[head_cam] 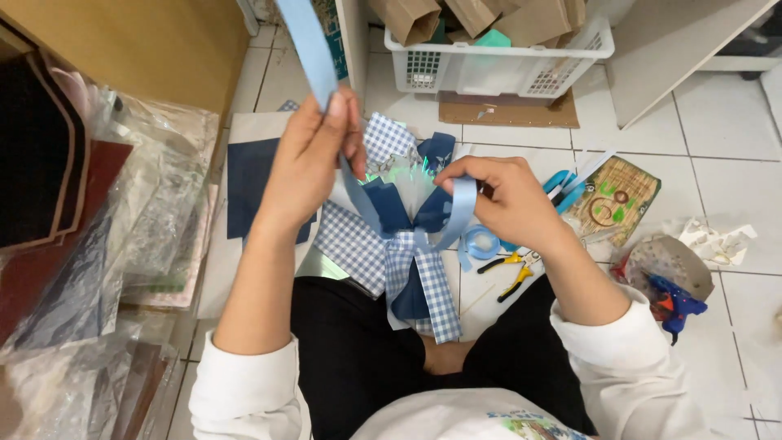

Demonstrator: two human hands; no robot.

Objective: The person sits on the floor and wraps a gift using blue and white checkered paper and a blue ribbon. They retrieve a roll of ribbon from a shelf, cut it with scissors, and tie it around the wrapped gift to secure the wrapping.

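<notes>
Left hand (314, 155) is up high, pinching the long pale-blue satin ribbon (308, 41) taut. Right hand (505, 200) grips the ribbon's looped end beside the small bouquet wrapped in navy and blue-checked paper (407, 236), which rests on the person's lap above the white tiled floor (725, 122). Yellow-handled pliers (509, 273) lie near the right wrist; a white plastic basket (497, 61) sits beyond.

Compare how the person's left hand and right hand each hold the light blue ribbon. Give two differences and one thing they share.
The left hand is raised and pulls a straight length of the light blue ribbon upward; the right hand sits lower and pinches a curved loop. The left hand shows its back; the right hand's fingers curl inward. Both grip the same ribbon above the checked wrapping.
</notes>
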